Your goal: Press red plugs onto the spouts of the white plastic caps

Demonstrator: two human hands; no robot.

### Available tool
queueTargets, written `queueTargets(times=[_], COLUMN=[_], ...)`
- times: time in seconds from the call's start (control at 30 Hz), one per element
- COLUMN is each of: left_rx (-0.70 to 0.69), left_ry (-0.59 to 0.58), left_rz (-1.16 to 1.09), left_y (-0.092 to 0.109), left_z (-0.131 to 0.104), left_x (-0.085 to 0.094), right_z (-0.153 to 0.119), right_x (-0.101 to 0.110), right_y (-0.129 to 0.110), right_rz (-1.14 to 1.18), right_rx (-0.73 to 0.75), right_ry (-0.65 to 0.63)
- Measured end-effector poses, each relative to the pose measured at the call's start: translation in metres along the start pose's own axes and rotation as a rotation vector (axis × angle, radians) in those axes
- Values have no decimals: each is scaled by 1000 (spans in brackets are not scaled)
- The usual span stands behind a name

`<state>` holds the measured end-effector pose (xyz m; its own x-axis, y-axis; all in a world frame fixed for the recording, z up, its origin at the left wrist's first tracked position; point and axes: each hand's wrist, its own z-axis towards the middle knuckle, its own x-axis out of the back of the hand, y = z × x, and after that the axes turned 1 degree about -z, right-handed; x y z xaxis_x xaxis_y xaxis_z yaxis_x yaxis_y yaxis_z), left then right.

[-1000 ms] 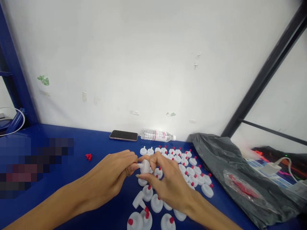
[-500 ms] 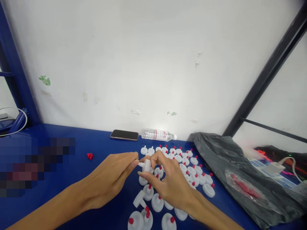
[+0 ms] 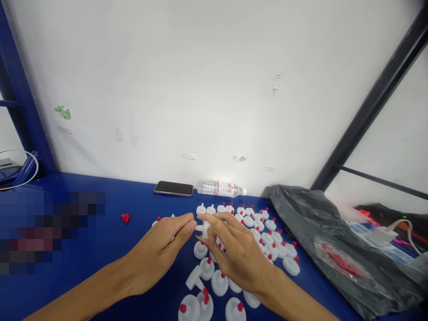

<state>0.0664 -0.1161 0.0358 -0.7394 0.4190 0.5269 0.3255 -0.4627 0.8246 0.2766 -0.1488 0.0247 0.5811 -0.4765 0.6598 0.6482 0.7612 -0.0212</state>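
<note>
My right hand [image 3: 236, 249] grips a white plastic cap [image 3: 206, 228] by its wide part, its narrow spout pointing left. My left hand [image 3: 160, 249] is closed at the spout's tip, thumb pressed against the fingers; what it pinches is hidden. Around and below my right hand, many white caps with red tips [image 3: 220, 283] stand on the blue table [image 3: 110, 267]. One white cap [image 3: 194, 277] lies on its side below my hands. Two caps without red tips [image 3: 201, 209] stand at the back. A small cluster of red tips [image 3: 125, 218] lies left of my left hand.
A phone [image 3: 173, 188] and a clear bottle [image 3: 220, 188] lie along the wall. On the right, a dark plastic bag [image 3: 310, 223] carries a clear packet of red pieces [image 3: 343, 261]. A blue post [image 3: 26, 89] rises at the left.
My left hand has moved slightly right and a few caps behind it now show. The fingers of my right hand have shifted around the white cap, covering more of it.
</note>
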Motion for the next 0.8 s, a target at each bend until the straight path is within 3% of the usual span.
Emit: queueTargets(times=[0.33, 0.5, 0.63, 0.8], left_rx=[85, 220, 125, -43], left_ry=[-56, -185, -171, -2], left_rz=[-288, -531, -400, -12], left_y=[-17, -18, -16, -5], left_z=[6, 12, 11, 2], left_x=[-5, 0, 3, 3], right_z=[-5, -5, -5, -4], right_x=[-3, 3, 4, 1], right_y=[7, 9, 8, 4], right_rz=[-109, -187, -174, -102], right_rx=[95, 170, 154, 95], right_ry=[-20, 17, 9, -11])
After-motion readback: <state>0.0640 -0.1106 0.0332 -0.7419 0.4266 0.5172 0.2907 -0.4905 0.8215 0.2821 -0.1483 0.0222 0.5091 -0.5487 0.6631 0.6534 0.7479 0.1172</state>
